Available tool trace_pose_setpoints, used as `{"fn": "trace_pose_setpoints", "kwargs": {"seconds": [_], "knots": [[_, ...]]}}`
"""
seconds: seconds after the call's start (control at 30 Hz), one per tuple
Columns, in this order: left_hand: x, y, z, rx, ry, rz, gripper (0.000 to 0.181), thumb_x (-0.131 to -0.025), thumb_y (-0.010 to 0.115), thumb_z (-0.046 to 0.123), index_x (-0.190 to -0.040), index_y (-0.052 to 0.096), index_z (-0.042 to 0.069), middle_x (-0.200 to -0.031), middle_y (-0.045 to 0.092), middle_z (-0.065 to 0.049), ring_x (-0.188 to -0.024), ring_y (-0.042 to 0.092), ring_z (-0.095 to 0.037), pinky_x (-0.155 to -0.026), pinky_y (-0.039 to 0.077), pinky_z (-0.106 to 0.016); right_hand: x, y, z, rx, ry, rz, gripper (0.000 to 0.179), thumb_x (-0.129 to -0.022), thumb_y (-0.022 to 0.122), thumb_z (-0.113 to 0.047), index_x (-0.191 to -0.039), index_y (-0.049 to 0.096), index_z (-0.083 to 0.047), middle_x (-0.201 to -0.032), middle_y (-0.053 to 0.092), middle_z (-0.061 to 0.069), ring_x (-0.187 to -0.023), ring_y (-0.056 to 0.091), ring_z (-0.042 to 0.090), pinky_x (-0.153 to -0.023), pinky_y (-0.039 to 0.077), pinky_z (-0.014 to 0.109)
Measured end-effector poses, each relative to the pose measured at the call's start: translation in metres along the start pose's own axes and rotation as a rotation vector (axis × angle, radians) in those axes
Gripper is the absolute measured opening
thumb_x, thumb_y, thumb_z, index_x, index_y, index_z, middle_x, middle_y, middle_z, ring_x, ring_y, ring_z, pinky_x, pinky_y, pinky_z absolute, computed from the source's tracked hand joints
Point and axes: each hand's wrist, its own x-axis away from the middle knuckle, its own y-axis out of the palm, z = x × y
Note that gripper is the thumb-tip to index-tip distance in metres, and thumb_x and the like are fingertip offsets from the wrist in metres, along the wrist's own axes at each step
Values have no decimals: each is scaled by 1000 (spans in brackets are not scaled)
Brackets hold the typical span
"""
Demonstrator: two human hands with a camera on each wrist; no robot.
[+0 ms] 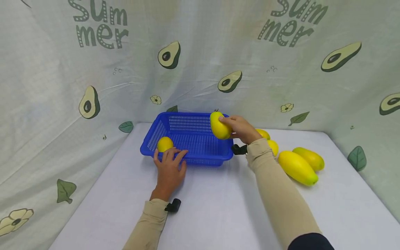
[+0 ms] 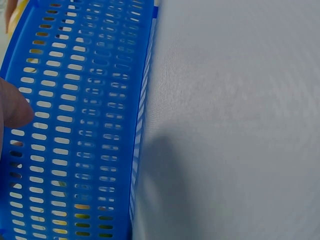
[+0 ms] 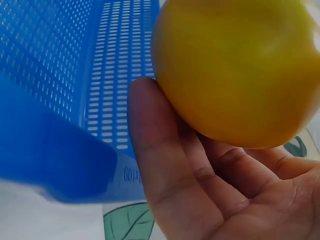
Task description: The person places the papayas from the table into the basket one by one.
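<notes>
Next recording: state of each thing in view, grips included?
Blue slotted plastic basket: upright on the white table
Round yellow fruit: in the basket's near-left part
Plump yellow fruit: raised at the basket's right end
Two long yellow fruits: side by side
Two rounded yellow fruits: partly hidden
Left grip: on the basket's near rim
Right grip: holding the plump fruit

In the head view's right half, the right sleeve [image 1: 281,187] partly hides two yellow fruits [image 1: 273,146]. At the left wrist view's left edge, the left hand [image 2: 14,107] is mostly cut off. Upper right in the right wrist view, the held yellow fruit [image 3: 235,75] overruns the frame; the blue basket [image 3: 75,165] bears blurred lettering [image 3: 132,175].
</notes>
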Motion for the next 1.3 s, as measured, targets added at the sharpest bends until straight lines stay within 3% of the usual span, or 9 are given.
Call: {"fn": "trace_pose_setpoints", "kwargs": {"seconds": [0.23,0.53,0.73,0.93,1.17,1.3], "knots": [[1,-1,0,10,2,-5,32,-88,69,14,-119,73,17,-115,63,-8,-120,52,-30,-110,7,-70,-6,10,1,-33,4,-9,65,-97,60,-49,-134,50,3,-126,53,19,-109,60,35,-94,53,46],[4,-2,0,-6,-20,-58,32,-91,65,17,-122,72,18,-118,62,-7,-125,50,-28,-112,4,-67,-18,28,-5,-110,28,-7,58,-98,61,-42,-133,50,3,-125,54,20,-110,59,36,-89,55,48],[1,-2,1,10,-17,-44,32,-90,65,16,-122,72,17,-118,62,-8,-124,49,-29,-112,2,-67,-25,28,-10,-81,53,3,60,-97,62,-42,-133,50,4,-126,54,19,-109,60,36,-90,55,50],[0,0,0,-1,4,1,32,-87,69,14,-119,73,16,-115,63,-9,-121,52,-31,-107,10,-73,-32,30,-10,-72,77,12,58,-97,62,-42,-132,52,3,-127,54,18,-110,60,36,-88,56,48],[0,1,-1,6,-3,-8,32,-88,68,15,-119,72,17,-115,63,-9,-123,51,-31,-111,5,-69,-37,35,-14,-74,70,10,57,-98,61,-41,-133,50,3,-126,54,19,-110,59,37,-91,54,51],[-1,0,-1,6,-11,-18,32,-88,68,15,-120,72,17,-117,62,-8,-124,50,-30,-111,5,-69,-38,42,-21,-23,57,24,60,-97,63,-42,-136,49,2,-127,54,18,-112,58,37,-95,51,53]]}}
